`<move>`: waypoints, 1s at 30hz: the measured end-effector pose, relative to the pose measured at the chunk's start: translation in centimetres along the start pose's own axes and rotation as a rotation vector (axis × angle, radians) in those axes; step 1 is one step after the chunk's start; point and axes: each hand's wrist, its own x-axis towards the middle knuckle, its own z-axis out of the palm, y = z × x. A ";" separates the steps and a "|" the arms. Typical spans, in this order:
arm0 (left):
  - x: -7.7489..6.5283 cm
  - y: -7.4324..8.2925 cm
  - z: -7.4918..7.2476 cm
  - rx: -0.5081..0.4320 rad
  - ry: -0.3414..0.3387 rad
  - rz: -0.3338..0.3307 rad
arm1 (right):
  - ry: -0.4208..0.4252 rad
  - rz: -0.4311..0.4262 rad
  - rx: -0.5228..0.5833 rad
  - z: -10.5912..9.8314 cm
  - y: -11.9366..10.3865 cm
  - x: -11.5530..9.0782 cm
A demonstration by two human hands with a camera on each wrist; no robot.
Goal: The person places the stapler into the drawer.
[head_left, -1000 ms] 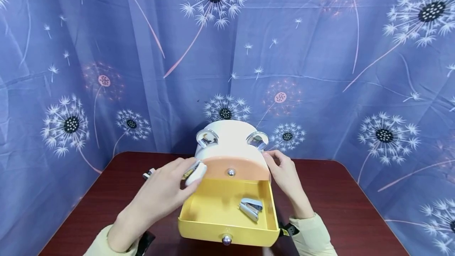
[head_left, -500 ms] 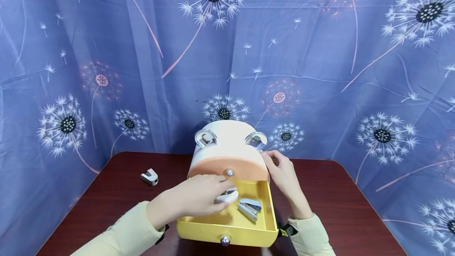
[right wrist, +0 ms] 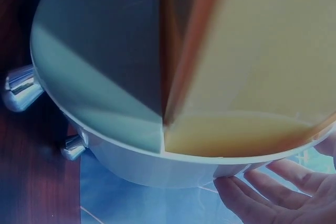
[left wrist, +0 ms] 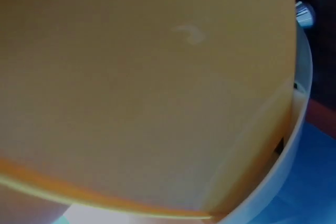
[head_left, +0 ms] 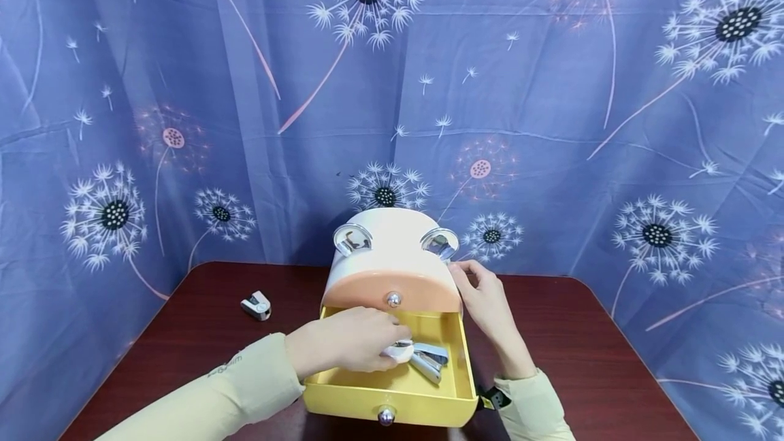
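Note:
My left hand (head_left: 358,339) reaches down into the pulled-out yellow drawer (head_left: 349,397), gripping a small white stapler (head_left: 401,351) whose far part is covered by the fingers. Right beside it a light-blue mini stapler (head_left: 429,363) lies on the drawer floor. The drawer belongs to a white box (head_left: 392,237) with a peach upper drawer front (head_left: 392,288) and two silver, eye-like knobs on top. At the box's right side rests my right hand (head_left: 486,295). In the right wrist view its fingers (right wrist: 273,182) lie extended against the white wall.
A small white-and-grey stapler-like item (head_left: 257,305) lies on the dark red table (head_left: 588,359) at the left. Behind the box hangs a blue dandelion-print curtain (head_left: 527,107). The drawer's yellow side (left wrist: 131,77) fills most of the left wrist view.
My left hand has carried the white stapler from beside the box rightward and down into the drawer, next to the light-blue stapler. The right hand has stayed at the box's side.

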 end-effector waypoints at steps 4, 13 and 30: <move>0.0 0.0 0.0 0.015 -0.051 -0.011 | -0.001 -0.003 -0.001 0.1 0.0 0.0; -0.4 -0.4 0.4 0.012 -0.090 -0.019 | 0.009 -0.010 -0.014 0.2 0.0 0.0; -0.6 -0.8 1.0 0.051 -0.111 -0.010 | 0.004 -0.007 -0.006 0.1 0.0 0.0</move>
